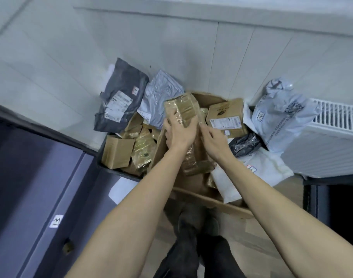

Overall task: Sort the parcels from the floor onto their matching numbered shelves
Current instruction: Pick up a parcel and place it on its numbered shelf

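A heap of parcels lies on the floor against the wall. My left hand [178, 133] grips a small brown taped parcel [182, 108], raised above the heap. Just to its right, my right hand [212, 139] reaches down with its fingers curled at another taped brown package [193, 157] inside a large open cardboard box [209, 199]. Whether it holds that package is hidden. Around them lie a dark grey mailer [121, 97], a light grey mailer [161, 93], a labelled carton [226, 117] and a white printed bag [282, 117].
A dark blue shelf unit [41, 177] with a small number sticker [56, 220] stands at the left. At the right are a white radiator [332, 137] and a dark unit [332, 197]. Small brown boxes [117, 151] fill a dark bin. My legs stand below.
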`<state>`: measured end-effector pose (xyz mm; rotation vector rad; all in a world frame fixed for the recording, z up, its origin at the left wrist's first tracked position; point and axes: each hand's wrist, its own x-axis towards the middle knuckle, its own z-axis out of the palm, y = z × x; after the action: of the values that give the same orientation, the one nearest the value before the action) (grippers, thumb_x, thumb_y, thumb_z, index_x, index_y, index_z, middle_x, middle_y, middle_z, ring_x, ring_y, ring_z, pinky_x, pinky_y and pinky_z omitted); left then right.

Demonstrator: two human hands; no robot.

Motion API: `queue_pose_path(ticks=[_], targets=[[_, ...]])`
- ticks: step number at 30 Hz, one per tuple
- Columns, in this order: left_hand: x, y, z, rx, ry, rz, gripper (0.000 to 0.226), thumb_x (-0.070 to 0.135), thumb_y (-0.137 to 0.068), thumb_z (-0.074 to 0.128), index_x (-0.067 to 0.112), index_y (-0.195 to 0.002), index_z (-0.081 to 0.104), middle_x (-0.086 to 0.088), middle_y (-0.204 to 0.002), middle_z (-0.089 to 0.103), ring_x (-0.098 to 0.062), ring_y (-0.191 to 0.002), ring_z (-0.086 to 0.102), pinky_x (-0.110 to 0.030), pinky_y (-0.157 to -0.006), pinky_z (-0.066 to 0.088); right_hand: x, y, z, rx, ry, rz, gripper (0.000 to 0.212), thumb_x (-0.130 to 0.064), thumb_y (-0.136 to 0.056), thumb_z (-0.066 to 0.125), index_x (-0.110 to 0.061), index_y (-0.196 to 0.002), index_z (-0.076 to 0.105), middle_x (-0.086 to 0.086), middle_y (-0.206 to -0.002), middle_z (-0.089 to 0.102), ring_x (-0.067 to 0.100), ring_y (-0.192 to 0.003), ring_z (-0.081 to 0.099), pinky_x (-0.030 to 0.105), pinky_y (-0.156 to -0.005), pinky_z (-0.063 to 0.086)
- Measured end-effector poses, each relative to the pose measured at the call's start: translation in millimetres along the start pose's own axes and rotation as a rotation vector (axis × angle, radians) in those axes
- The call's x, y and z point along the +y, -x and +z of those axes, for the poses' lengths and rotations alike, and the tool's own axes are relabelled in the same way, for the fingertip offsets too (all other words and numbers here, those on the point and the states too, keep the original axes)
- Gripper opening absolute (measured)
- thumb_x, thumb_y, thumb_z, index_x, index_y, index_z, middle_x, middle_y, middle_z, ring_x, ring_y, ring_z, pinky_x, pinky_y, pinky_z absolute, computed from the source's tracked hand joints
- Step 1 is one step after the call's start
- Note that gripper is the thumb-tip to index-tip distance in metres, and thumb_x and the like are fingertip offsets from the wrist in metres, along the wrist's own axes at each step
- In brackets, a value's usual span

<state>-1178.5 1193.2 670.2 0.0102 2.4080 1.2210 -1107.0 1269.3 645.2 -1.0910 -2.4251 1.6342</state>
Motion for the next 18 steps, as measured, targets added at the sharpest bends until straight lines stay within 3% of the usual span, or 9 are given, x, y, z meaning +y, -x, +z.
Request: queue_pose_path(ticks=[3,5,7,11,13,16,18], targets=[[55.7,7.7,-34.8,0.055,0.069,0.095,0.076,0.052,-0.080,0.071,0.033,-0.141,0.029,-0.005,-0.147,0.031,-0.028,-0.132,0.040,-0.038,-0.107,0.030,-54.5,10.3,-29.8,0.043,-0.015,-0.097,0.040,-0.065,-0.096,0.024,-0.056,-0.070,0.054,0.004,-0.091,0.059,0.020,-0.099,0.048,0.043,-0.095,0.037],[87.7,14.5,-56.1,0.079,0.119,0.153,0.083,0.051,-0.077,0.076,0.031,-0.141,0.028,-0.005,-0.148,0.030,-0.022,-0.129,0.039,-0.035,-0.106,0.030,-88.6,18.1,-50.5,0.031,-0.002,-0.151,0.036,-0.057,-0.101,0.028,-0.056,-0.109,0.063,0.005,-0.126,0.060,0.022,-0.126,0.042,0.044,-0.112,0.028],[113.1,19.3,-76.0,0.098,0.219,0.197,0.085,0.047,-0.074,0.079,0.028,-0.141,0.030,-0.005,-0.144,0.032,-0.017,-0.119,0.041,-0.029,-0.100,0.032,-118.0,24.8,-67.4,0.049,0.014,-0.228,0.040,-0.050,-0.102,0.032,-0.042,-0.136,0.053,0.004,-0.147,0.045,0.021,-0.139,0.031,0.043,-0.118,0.020],[152.9,24.9,-110.6,0.125,0.377,0.268,0.079,0.058,-0.062,0.074,0.037,-0.131,0.042,0.004,-0.136,0.048,-0.016,-0.123,0.050,-0.036,-0.108,0.040,-162.4,29.2,-97.2,0.146,0.105,-0.323,0.040,-0.044,-0.099,0.047,-0.041,-0.140,0.048,0.011,-0.150,0.034,0.026,-0.141,0.026,0.036,-0.118,0.019],[169.8,30.3,-125.9,0.135,0.399,0.326,0.072,0.060,-0.063,0.071,0.041,-0.128,0.048,0.004,-0.134,0.046,-0.015,-0.125,0.048,-0.036,-0.109,0.039,-180.5,28.9,-110.1,0.224,0.110,-0.335,0.046,-0.046,-0.097,0.050,-0.039,-0.141,0.043,0.010,-0.147,0.037,0.026,-0.139,0.027,0.035,-0.115,0.022],[188.8,33.2,-143.4,0.110,0.431,0.362,0.056,0.048,-0.080,0.072,0.039,-0.131,0.053,0.001,-0.127,0.032,-0.016,-0.126,0.041,-0.029,-0.106,0.037,-210.1,33.5,-125.7,0.239,-0.034,-0.346,0.070,-0.054,-0.092,0.052,-0.020,-0.149,0.029,0.003,-0.140,0.047,0.023,-0.130,0.044,0.038,-0.109,0.035],[196.5,34.5,-151.4,0.085,0.453,0.385,0.058,0.049,-0.082,0.070,0.033,-0.135,0.054,0.000,-0.128,0.034,-0.017,-0.124,0.046,-0.033,-0.109,0.038,-224.2,40.7,-132.5,0.195,-0.084,-0.324,0.067,-0.052,-0.095,0.048,-0.020,-0.149,0.022,-0.003,-0.129,0.054,0.019,-0.116,0.054,0.034,-0.096,0.042]])
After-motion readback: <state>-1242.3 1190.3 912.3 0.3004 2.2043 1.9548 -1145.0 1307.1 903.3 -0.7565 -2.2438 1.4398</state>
